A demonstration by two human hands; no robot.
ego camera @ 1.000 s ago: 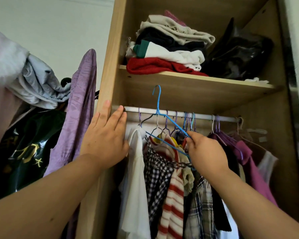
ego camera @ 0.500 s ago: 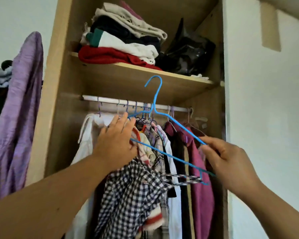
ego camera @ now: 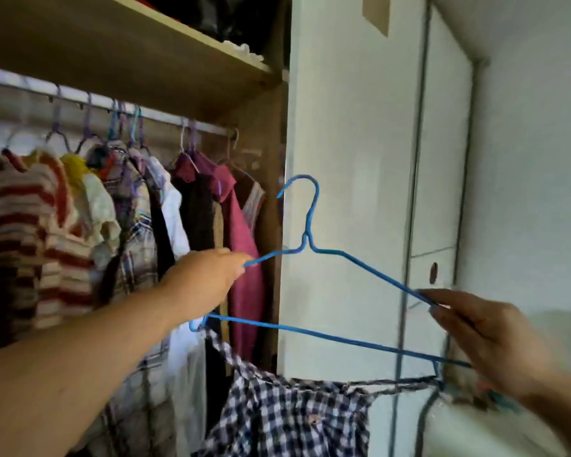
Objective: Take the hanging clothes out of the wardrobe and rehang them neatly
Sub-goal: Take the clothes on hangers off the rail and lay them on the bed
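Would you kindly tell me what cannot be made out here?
Head view:
- Left shoulder of the blue wire hanger: hidden behind the left hand.
- Lower part of the blue-and-white checked shirt: cut off by the bottom edge.
- Contents of the wooden shelf: cut off by the top edge.
- Red-striped knit garment: motion-blurred.

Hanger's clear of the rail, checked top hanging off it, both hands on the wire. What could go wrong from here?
1. The checked top hangs low from the blue hanger, on a thin strap at the right end; a tilt between the left hand and right hand could let it slip off.
2. The open hook sits near the maroon shirt and might snag it.
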